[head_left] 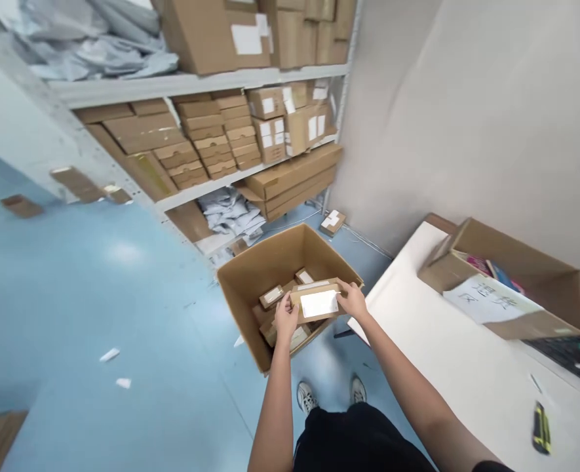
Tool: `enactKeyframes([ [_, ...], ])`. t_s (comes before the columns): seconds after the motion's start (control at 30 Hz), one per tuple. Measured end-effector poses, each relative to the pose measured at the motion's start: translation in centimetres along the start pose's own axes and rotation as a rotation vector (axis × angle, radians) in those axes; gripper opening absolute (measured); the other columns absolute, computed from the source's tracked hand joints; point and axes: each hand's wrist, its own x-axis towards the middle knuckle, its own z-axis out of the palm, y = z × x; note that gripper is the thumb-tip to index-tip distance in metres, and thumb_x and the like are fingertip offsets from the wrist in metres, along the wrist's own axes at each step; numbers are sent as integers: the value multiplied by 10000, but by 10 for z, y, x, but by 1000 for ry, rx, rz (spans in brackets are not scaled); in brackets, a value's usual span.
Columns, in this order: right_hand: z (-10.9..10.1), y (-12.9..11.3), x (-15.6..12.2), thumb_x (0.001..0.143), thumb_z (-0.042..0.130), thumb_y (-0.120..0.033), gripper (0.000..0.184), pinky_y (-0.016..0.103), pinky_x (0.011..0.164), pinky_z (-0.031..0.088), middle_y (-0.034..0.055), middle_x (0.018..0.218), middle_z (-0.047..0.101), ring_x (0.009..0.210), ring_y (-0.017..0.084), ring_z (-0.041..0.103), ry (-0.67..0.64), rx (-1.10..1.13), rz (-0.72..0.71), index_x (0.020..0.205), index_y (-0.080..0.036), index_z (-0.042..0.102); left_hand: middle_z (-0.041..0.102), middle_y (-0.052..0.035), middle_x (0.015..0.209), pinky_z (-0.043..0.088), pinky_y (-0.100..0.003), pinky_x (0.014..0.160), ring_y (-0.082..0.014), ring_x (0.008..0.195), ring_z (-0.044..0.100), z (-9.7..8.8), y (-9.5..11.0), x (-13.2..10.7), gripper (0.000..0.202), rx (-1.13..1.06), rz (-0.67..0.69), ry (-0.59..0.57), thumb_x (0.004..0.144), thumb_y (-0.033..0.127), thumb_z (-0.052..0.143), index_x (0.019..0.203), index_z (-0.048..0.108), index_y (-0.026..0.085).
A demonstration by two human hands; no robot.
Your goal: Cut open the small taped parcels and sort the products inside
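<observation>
I hold a small flat cardboard parcel [316, 303] with a white label on top, between both hands, over an open cardboard box [240, 288] standing on the blue floor. My left hand [286, 317] grips the parcel's left end with fingers curled round it. My right hand [352, 299] pinches its right end. Inside the box lie several more small labelled parcels [272, 296].
A white table [447, 354] stands at right, bearing an open cardboard box [530, 288] with a paper sign and a utility knife [541, 427]. Metal shelving [196, 82] behind holds stacked flat cartons and grey mailer bags. Small boxes and paper scraps lie on the floor.
</observation>
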Motion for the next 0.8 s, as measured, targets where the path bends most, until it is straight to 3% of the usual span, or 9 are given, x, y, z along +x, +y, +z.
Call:
enactKeyframes([
  [0.13,-69,62,-31,898,645,-234,543,311,949,505,76,1085,665,1009,241,672,88,-21,167,1439,-268,682,683,-98,1185,607,-350,995,-193,1037,734,74,44,-21,590,29,133,-155,907,149,593,1491,594,234],
  [0.23,-124,123,-68,893,646,-233,556,300,925,501,84,1081,661,996,243,683,164,-11,318,1447,-260,677,680,-99,1182,606,-337,1004,-190,1067,734,145,84,-48,622,42,230,-299,902,142,587,1517,576,236],
  [0.37,-194,220,-140,904,630,-235,556,301,933,497,96,1115,657,1025,250,682,309,25,517,1458,-254,668,698,-111,1205,608,-334,986,-215,1119,724,254,135,-110,619,59,357,-533,898,156,602,1513,586,228],
  [0.5,-247,316,-218,932,613,-266,558,304,950,488,108,1164,656,1076,258,674,363,53,725,1490,-253,639,714,-104,1192,600,-343,991,-230,1139,718,360,165,-188,635,60,411,-724,874,197,662,1506,600,215],
  [0.6,-266,379,-264,971,588,-315,584,280,968,468,114,1233,650,1141,247,658,336,82,843,1550,-249,569,732,-97,1217,564,-358,1054,-231,1142,719,426,175,-238,672,56,407,-807,855,230,708,1517,593,207],
  [0.67,-266,415,-287,1000,562,-345,586,279,979,460,129,1284,645,1176,245,649,299,111,892,1575,-234,532,734,-95,1298,535,-366,1099,-236,1207,702,461,178,-264,714,76,378,-881,852,228,716,1548,557,216],
  [0.8,-235,469,-322,1032,534,-442,538,381,1045,455,182,1363,628,1279,311,608,151,190,1012,1496,-176,589,662,-97,1480,446,-399,1207,-269,1418,576,506,175,-301,684,234,357,-956,836,169,704,1510,596,213],
])
